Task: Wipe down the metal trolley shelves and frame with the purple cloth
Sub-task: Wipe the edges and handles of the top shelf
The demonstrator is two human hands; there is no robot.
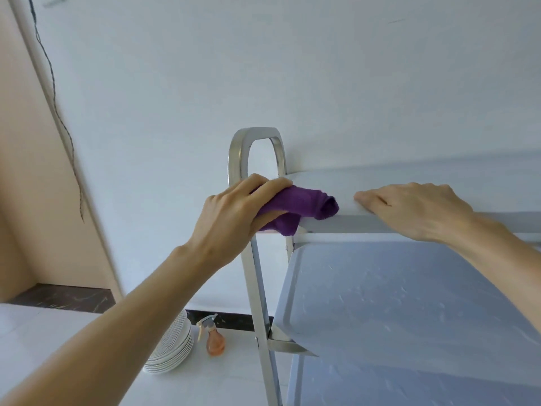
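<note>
The left hand (234, 215) grips the bunched purple cloth (301, 208) against the top shelf's (409, 177) left corner, beside the trolley's looped handle (254, 136). The right hand (409, 209) rests flat, fingers relaxed, on that shelf's front edge, near the cloth. Below, a plate stack (172, 347) and spray bottle (213, 338) stand on the floor (58, 332).

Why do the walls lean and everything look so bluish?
Head view: the wide-angle lens bends the wall corner and trolley frame; cool, soft light tints the shelves blue; hardly any shadows; the purple cloth stays sharp.
</note>
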